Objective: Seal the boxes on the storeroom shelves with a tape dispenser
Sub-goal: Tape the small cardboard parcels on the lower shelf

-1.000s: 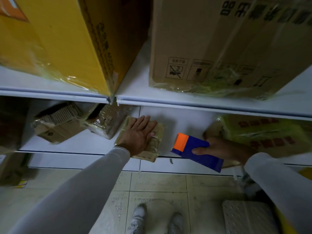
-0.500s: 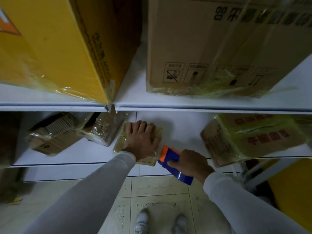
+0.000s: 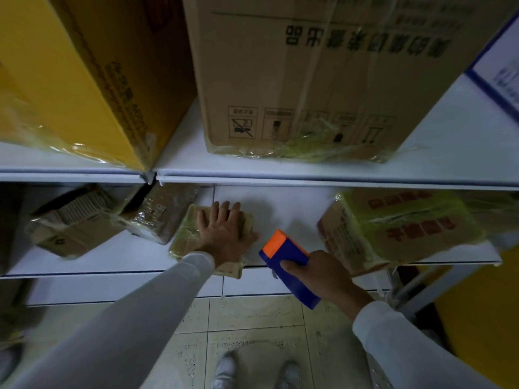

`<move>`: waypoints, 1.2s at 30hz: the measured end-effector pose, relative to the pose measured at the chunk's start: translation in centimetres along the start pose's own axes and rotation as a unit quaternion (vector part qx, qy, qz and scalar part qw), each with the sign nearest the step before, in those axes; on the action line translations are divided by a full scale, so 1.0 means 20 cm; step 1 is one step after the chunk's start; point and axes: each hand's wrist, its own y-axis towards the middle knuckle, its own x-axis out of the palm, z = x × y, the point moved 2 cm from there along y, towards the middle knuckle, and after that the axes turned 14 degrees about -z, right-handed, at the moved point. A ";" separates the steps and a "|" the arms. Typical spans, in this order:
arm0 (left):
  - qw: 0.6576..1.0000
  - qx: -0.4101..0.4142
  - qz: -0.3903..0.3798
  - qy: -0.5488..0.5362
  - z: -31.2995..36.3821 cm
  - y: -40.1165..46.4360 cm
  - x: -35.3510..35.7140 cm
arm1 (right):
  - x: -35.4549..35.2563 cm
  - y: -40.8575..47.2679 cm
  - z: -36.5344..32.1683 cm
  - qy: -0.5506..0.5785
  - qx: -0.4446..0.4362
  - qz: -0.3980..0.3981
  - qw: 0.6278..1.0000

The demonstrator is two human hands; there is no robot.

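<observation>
The greatest risk lies with the big cartons: the brown carton [image 3: 323, 80] and the yellow carton [image 3: 64, 80] stand on the upper shelf [image 3: 309, 175] directly over the work, their film wrapping loose at the base, so a raised elbow or the dispenser swung high could snag that film or knock the shelf edge. Lower down, the lower shelf [image 3: 118, 256] is crowded; the yellow-wrapped box [image 3: 404, 228] at the right juts past the front lip, close beside the right hand [image 3: 323, 276], and a sideways stroke could nudge it off. The small flat box [image 3: 193, 240] is the likeliest trouble: its near corner overhangs the shelf edge and its film looks slick, so pressure from the tape could tip or slide it unless it is held firm. The left hand [image 3: 224, 234] lies flat on that box, fingers [image 3: 222, 214] spread and released, pressing rather than grasping, covering most of its top, which leaves little bare surface for tape. The right hand's fingers are clenched round the blue tape dispenser [image 3: 289, 265], thumb on its upper face; its orange end [image 3: 276, 242] points toward the box, just beside the left thumb but apart from the box. Whether tape is already drawn out cannot be told.
</observation>
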 end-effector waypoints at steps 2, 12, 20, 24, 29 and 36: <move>0.996 0.086 0.005 0.024 -0.11 -0.02 -0.07 | -0.01 -0.02 0.01 0.031 -0.018 0.005 0.999; 0.998 -0.030 0.049 -0.034 -0.08 -0.17 0.03 | -0.01 -0.12 0.09 0.178 -0.059 0.010 0.982; 0.992 -0.058 -0.004 -0.112 0.07 -0.17 0.04 | -0.07 -0.21 0.11 0.226 -0.076 0.015 0.971; 0.993 0.044 0.045 -0.099 0.08 -0.20 -0.07 | -0.07 -0.24 0.11 0.228 -0.091 0.020 0.969; 0.960 0.193 -0.064 -0.192 0.16 -0.20 -0.19 | -0.02 -0.29 0.08 0.213 -0.115 0.005 0.970; 0.873 0.252 -0.257 -0.328 0.20 -0.21 -0.17 | 0.03 -0.36 0.06 0.229 -0.159 -0.027 0.960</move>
